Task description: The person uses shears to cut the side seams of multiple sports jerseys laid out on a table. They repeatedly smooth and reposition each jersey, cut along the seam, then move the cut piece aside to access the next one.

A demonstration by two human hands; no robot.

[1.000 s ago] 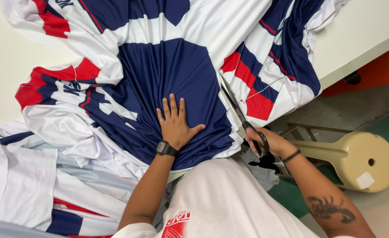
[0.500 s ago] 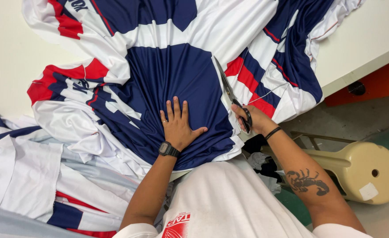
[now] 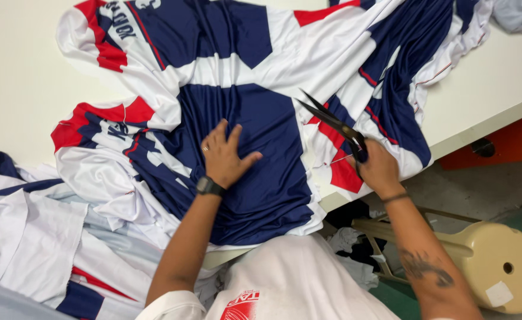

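Note:
A navy, white and red printed fabric (image 3: pixel 255 77) lies spread over a white table (image 3: pixel 18 77). My left hand (image 3: pixel 225 155), with a ring and a dark wristwatch, presses flat on the navy panel, fingers spread. My right hand (image 3: pixel 379 169) grips black scissors (image 3: pixel 329 121). Their blades are parted and point up-left over the fabric beside the navy panel's right edge, near a red patch.
More folded white, navy and red fabric (image 3: pixel 36 237) is piled at the lower left. A beige round stool (image 3: pixel 498 266) stands on the floor at the right, below the table's edge (image 3: pixel 486 121). Fabric scraps (image 3: pixel 349 243) lie under the table.
My right hand has come up from below the table edge with the scissors and brought the parted blades over the fabric. The left hand stays pressed on the navy panel.

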